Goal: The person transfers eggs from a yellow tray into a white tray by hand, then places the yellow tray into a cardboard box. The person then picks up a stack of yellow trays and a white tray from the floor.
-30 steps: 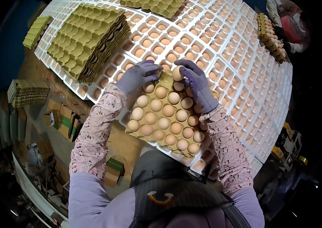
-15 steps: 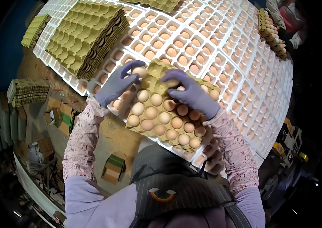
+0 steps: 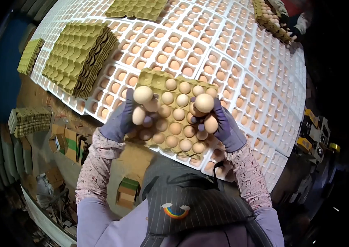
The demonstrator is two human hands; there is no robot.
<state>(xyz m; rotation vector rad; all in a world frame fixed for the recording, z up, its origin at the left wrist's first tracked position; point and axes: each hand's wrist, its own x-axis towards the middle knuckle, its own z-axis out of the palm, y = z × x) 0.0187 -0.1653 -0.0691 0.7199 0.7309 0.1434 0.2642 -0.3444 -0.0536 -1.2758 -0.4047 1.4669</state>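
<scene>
In my gloved left hand (image 3: 119, 121), eggs are held above the left side of a pulp egg tray (image 3: 146, 78); a large pale egg (image 3: 143, 94) and a smaller egg (image 3: 138, 115) show, with another partly behind them. My gloved right hand (image 3: 228, 129) grips a pale egg (image 3: 204, 103) and a browner egg (image 3: 210, 123) over the tray's right side, perhaps with one more behind. Fingers of both hands curl round the eggs and are partly hidden. Rows of eggs sit in the tray, while several cups at its upper left hold none. White foam trays (image 3: 201, 164) lie underneath.
White foam trays of eggs (image 3: 223, 57) spread across the table. Stacked pulp trays (image 3: 73, 57) stand at left, with another pulp stack (image 3: 137, 8) at the back. Another person's hand (image 3: 295, 35) is by a filled pulp tray (image 3: 271, 20). Cardboard boxes (image 3: 127, 191) stand on the floor.
Both hands have come nearer my body and now hold several eggs up over the tray. More eggs show in the tray's upper rows. The view has shifted slightly.
</scene>
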